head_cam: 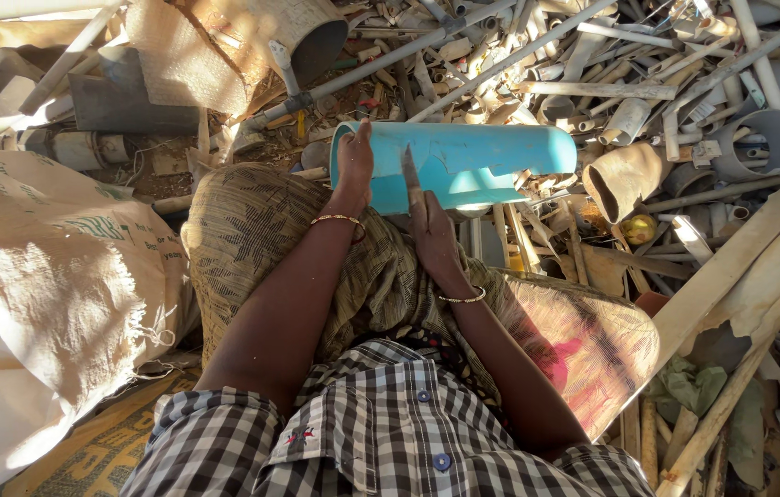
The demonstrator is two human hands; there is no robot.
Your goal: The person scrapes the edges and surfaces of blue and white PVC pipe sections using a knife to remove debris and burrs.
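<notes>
A wide light-blue plastic pipe (482, 161) lies across my lap, its right end reaching over the scrap pile. My left hand (353, 166) grips its open left end, fingers curled over the rim. My right hand (431, 230) holds a dark narrow blade or tool (409, 170) that points up against the pipe's side. A patterned cloth (252, 239) covers my knees under the pipe. Both wrists carry thin bangles.
A heap of broken grey and white pipes and fittings (611, 83) fills the ground ahead and to the right. A large woven sack (50, 276) stands at my left. Wooden planks (730, 276) lean at the right. A big beige pipe (307, 37) lies at the top.
</notes>
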